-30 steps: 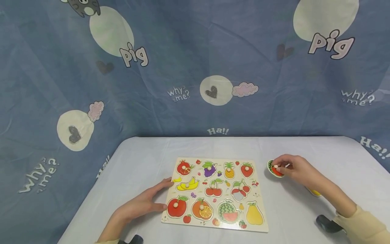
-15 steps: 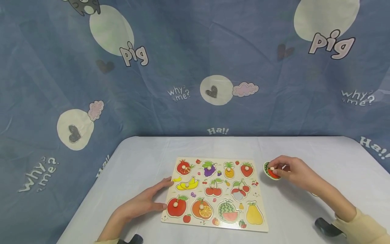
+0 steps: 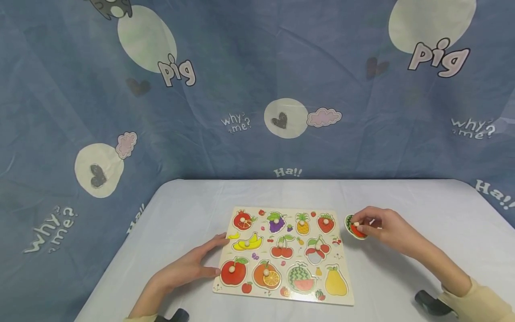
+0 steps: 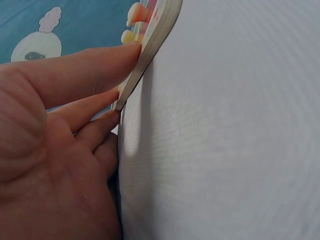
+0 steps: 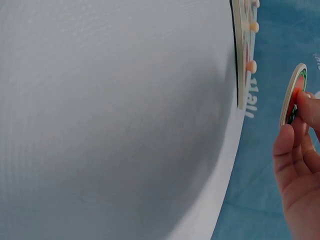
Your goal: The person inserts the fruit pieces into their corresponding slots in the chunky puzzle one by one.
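Note:
A wooden peg puzzle board [image 3: 297, 256] with fruit pieces lies flat on the table. My left hand [image 3: 193, 264] touches its left edge, thumb and fingers extended; in the left wrist view the thumb presses the board's edge [image 4: 159, 40]. To the right of the board, my right hand [image 3: 384, 228] pinches the knob of a round watermelon puzzle piece [image 3: 354, 229]. The right wrist view shows this watermelon piece [image 5: 292, 95] tilted and off the table. On the board, the watermelon slot [image 3: 301, 278] and the pear slot [image 3: 335, 282] have no knobs.
A white cloth covers the table [image 3: 193, 201], whose far edge meets a blue printed curtain [image 3: 225, 147]. Knobbed fruit pieces, among them an apple [image 3: 233, 273] and bananas [image 3: 247, 243], sit in the board.
My right hand has moved slightly left with the watermelon piece, closer to the board. A yellow piece seen earlier beside the right forearm is now hidden behind it. My left hand stays still.

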A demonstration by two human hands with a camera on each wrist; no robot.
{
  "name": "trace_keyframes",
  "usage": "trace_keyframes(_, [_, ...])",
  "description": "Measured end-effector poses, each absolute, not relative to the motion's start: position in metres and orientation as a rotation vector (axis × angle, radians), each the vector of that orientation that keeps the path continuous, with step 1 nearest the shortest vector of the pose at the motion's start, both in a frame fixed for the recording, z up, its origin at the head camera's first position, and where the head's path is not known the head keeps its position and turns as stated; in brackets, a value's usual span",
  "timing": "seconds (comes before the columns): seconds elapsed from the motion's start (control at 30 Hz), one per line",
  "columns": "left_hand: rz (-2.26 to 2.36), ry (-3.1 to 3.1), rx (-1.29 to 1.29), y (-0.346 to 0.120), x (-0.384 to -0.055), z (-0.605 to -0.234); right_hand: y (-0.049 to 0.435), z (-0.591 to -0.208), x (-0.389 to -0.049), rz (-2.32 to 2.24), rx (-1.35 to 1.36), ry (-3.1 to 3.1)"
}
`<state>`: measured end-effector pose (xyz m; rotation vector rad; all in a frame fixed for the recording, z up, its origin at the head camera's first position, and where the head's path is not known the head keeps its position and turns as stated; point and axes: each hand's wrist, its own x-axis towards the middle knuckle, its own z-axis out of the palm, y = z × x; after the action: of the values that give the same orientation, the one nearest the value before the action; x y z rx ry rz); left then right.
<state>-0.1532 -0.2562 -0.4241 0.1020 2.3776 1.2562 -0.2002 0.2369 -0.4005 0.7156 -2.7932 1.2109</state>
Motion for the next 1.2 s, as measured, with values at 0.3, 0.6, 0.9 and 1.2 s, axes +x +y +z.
trace_keyframes(0.3, [1.258,2.377,0.140,-0.257,-0.154,-0.425,0.232,-0.401,-0.197,1.213,0.774,-2.782])
trace_keyframes(0.6, [1.262,2.367,0.186,-0.259,-0.155,-0.425,0.223,-0.400,-0.192,1.226,0.823,-2.794])
trace_keyframes(0.9, [1.249,2.378,0.166,-0.259,-0.156,-0.425,0.211,-0.397,-0.187,1.221,0.887,-2.823])
trace_keyframes(1.2, [1.246,2.385,0.175,-0.259,-0.156,-0.425,0.199,-0.400,-0.183,1.235,1.029,-2.758])
